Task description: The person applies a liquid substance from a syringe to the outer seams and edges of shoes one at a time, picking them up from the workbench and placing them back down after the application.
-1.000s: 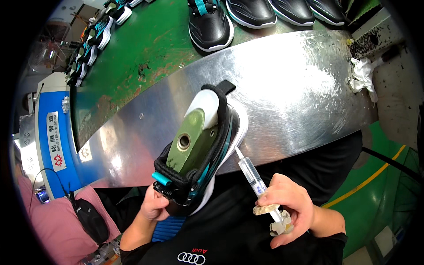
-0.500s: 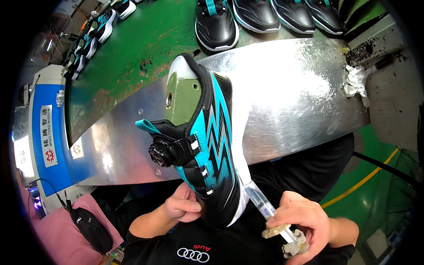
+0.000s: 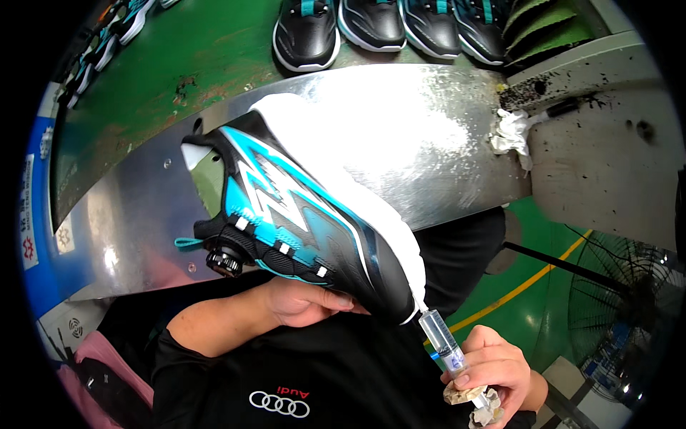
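Note:
A black and teal sports shoe with a thick white sole lies tilted across the middle of the view. Its heel is at the upper left, its toe at the lower right. A green last shows in its opening, beside a round black lacing dial. My left hand grips the shoe's forefoot from beneath, some fingers hidden behind it. In my right hand is a clear syringe, wrapped near the rear in crumpled, stained material. Its tip touches or nearly touches the sole's edge at the toe.
Beyond the shoe, a shiny metal plate borders a green worktop. Several similar shoes line its back edge, more at far left. Crumpled white tissue lies at the right. A fan stands at lower right.
The shoe has turned and tilted, showing more of its sole; its heel has swung left. The syringe has shifted down with my right hand, its tip now by the toe. The view has shifted right.

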Action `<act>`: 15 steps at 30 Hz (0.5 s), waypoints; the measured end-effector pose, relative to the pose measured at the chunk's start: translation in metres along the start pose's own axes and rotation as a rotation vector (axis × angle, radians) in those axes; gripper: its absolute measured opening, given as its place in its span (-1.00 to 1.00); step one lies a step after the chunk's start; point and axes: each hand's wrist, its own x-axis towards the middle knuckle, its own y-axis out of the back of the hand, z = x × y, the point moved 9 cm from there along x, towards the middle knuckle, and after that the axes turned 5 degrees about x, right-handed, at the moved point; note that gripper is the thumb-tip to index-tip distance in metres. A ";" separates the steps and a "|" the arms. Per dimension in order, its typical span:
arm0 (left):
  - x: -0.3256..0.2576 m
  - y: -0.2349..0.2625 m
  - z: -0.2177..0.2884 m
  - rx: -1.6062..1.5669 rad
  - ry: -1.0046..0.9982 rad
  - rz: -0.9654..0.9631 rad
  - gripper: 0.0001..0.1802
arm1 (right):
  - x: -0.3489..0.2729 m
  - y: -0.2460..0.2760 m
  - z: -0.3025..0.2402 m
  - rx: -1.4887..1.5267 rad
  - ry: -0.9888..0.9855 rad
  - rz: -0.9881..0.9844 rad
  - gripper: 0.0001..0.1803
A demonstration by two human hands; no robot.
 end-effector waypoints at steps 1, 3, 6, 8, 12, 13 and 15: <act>0.004 0.001 -0.001 0.011 0.009 -0.006 -0.57 | -0.002 0.001 -0.002 -0.017 0.011 0.011 -0.30; 0.013 0.000 -0.001 0.008 -0.007 -0.020 -0.60 | -0.006 0.002 -0.006 -0.036 0.028 0.027 -0.31; 0.025 -0.001 0.000 0.020 -0.022 -0.033 -0.63 | -0.010 0.005 -0.010 -0.064 0.055 0.043 -0.33; 0.032 0.002 -0.002 0.036 -0.006 -0.021 -0.64 | -0.014 0.005 -0.012 -0.111 0.087 0.054 -0.33; 0.043 -0.009 0.008 0.044 -0.074 -0.079 -0.65 | -0.016 0.006 -0.015 -0.209 0.117 0.079 -0.33; 0.045 -0.008 0.007 0.034 -0.068 -0.074 -0.65 | -0.016 0.005 -0.015 -0.228 0.114 0.085 -0.33; 0.049 -0.005 0.006 0.015 -0.055 -0.062 -0.66 | -0.016 0.005 -0.014 -0.255 0.112 0.096 -0.33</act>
